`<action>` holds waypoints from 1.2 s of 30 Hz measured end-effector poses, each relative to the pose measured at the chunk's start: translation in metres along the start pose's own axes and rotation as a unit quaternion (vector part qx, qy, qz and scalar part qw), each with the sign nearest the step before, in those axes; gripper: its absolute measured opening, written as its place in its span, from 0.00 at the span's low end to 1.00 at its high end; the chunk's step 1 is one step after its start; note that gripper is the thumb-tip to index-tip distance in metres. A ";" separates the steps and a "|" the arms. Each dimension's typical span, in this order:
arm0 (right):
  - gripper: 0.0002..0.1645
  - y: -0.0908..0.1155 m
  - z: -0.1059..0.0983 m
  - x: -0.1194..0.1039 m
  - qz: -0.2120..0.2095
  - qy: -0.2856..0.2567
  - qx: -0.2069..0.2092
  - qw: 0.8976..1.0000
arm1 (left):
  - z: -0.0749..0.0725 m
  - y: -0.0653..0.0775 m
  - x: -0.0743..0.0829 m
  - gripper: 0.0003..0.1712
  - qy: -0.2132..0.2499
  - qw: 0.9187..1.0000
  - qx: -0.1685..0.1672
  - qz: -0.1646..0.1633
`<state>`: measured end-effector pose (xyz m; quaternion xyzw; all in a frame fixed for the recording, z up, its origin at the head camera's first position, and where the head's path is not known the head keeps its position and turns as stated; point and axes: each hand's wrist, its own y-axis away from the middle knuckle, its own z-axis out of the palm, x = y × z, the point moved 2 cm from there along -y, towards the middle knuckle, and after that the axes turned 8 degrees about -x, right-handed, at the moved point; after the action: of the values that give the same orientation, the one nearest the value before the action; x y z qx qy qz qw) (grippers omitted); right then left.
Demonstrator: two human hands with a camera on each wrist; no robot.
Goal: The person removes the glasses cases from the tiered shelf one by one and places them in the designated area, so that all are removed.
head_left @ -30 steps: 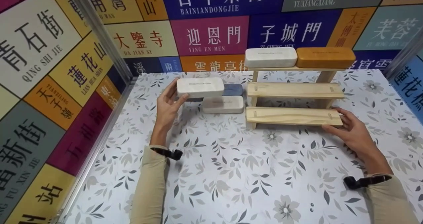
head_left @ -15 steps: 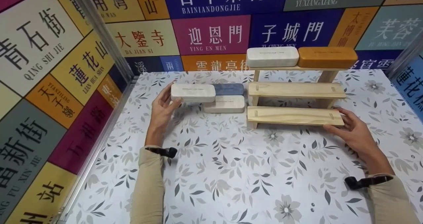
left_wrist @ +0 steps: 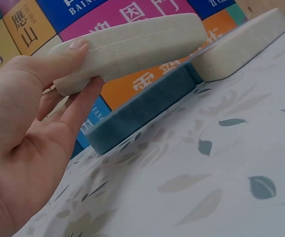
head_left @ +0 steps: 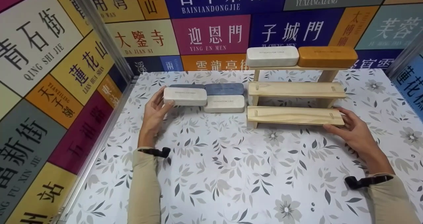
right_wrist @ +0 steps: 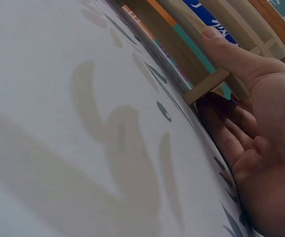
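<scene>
My left hand (head_left: 153,113) holds a white glasses case (head_left: 185,96) by its left end, thumb in front and fingers behind. In the left wrist view this case (left_wrist: 137,49) is off the table, above a blue case (left_wrist: 142,108). Behind it in the head view, part of one blue case (head_left: 186,86) shows, with a second blue case (head_left: 224,89) to its right. Another white case (head_left: 225,104) lies in front of that second one. My right hand (head_left: 357,131) grips the right end of the lowest step of a three-step wooden rack (head_left: 295,115), thumb on the front edge.
On the rack's top step a white case (head_left: 272,56) and an orange-brown case (head_left: 327,56) stand side by side. The floral tablecloth (head_left: 231,184) stretches toward me. Printed sign panels (head_left: 211,35) wall off the back and left.
My left hand has carried the white case left and lower, uncovering the right blue case and more of the front white one. My right hand stays on the rack.
</scene>
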<state>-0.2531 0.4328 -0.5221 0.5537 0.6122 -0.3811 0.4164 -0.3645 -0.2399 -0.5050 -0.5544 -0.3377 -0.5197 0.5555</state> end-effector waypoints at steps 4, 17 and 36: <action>0.52 0.000 -0.001 0.000 0.004 0.009 0.003 1.000 | -0.006 0.003 0.000 0.44 -0.004 1.000 0.000 0.000; 0.52 -0.001 -0.001 0.001 0.010 0.008 0.006 1.000 | -0.025 0.011 -0.013 0.46 -0.016 0.999 0.000 -0.034; 0.52 -0.001 0.001 0.000 0.000 -0.012 -0.001 1.000 | -0.006 0.004 -0.009 0.56 -0.219 0.971 0.009 -0.092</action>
<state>-0.2536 0.4323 -0.5223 0.5488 0.6074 -0.3872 0.4242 -0.3642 -0.2443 -0.5160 -0.6160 -0.5053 -0.4320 0.4225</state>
